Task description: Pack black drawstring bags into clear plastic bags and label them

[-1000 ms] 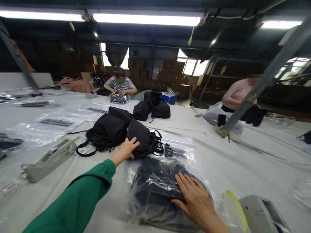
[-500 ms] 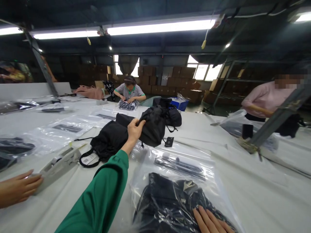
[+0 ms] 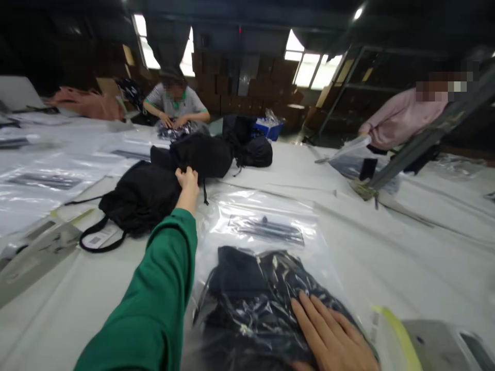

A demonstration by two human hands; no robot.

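Left hand (image 3: 188,181) is at 12 o'clock, arm in a green sleeve stretched forward, fingers curled and pinching the near edge of a black bag (image 3: 207,154). That bag sits well out on the white worktop (image 3: 386,247), touching a second bag (image 3: 139,198) at its 8 o'clock. Whether the black bag rests on the worktop or is raised cannot be told. Right hand (image 3: 334,340) lies at 5 o'clock, palm down, fingers straight and slightly spread, flat on a clear pouch (image 3: 247,288) that encloses dark cloth. A flat pouch (image 3: 266,226) with a dark strip lies between the two hands. More dark bags (image 3: 251,147) stand at 1 o'clock. One person in a striped top (image 3: 176,100) works at 11 o'clock; another in pink (image 3: 398,116) at 2 o'clock.
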